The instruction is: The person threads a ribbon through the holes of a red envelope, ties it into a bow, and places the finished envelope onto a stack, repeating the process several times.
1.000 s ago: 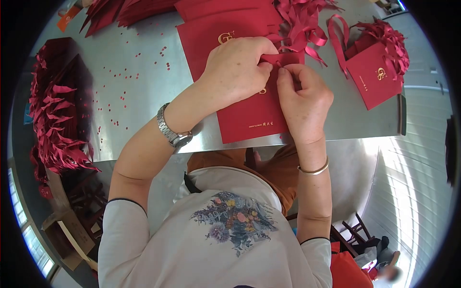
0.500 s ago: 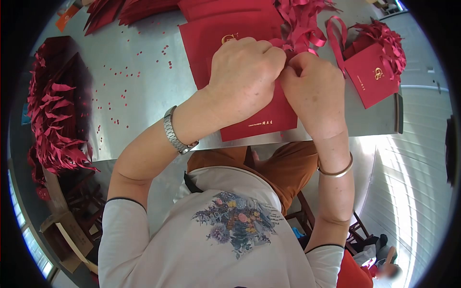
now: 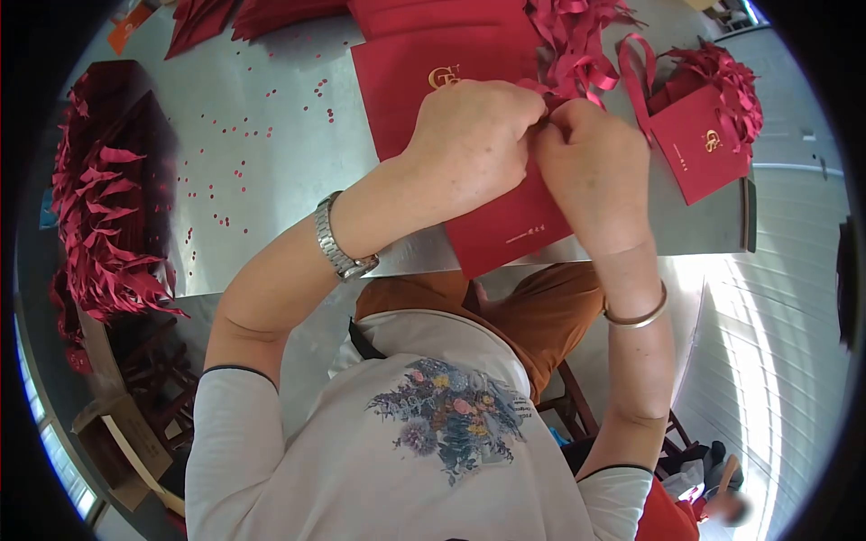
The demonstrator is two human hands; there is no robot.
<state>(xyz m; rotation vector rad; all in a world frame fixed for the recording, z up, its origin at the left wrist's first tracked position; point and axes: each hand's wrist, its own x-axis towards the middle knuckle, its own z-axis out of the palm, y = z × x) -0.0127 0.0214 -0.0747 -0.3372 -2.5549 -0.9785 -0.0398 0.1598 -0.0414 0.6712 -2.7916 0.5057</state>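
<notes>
My bag (image 3: 510, 236), red with a line of small gold print, is held between my two hands at the near edge of the table (image 3: 302, 194), tilted so that one lower corner juts past that edge. My left hand (image 3: 478, 135) and right hand (image 3: 597, 167) almost meet over its upper part, fingers curled in and gripping it; the tips are hidden behind my knuckles, so I cannot tell whether they also pinch a ribbon. Just beyond lies a stack (image 3: 397, 68) of red bags, the top one bearing a gold logo, with loose red ribbons (image 3: 575, 63) heaped beside it. To the right, near the table's end, another bag (image 3: 699, 149) lies at a slant, ribbons bunched over its top. Small red dots (image 3: 330, 116) (round, like punched-out bits) are scattered to the left, and past them stands a pile (image 3: 104, 216) bristling with ribbon ends. More red bags (image 3: 293, 18) lie along the far side. I wear a silver watch (image 3: 327, 230) on my left wrist, a bangle (image 3: 639, 321) on my right forearm, a flower-print shirt (image 3: 347, 433) and brown trousers (image 3: 546, 302).
</notes>
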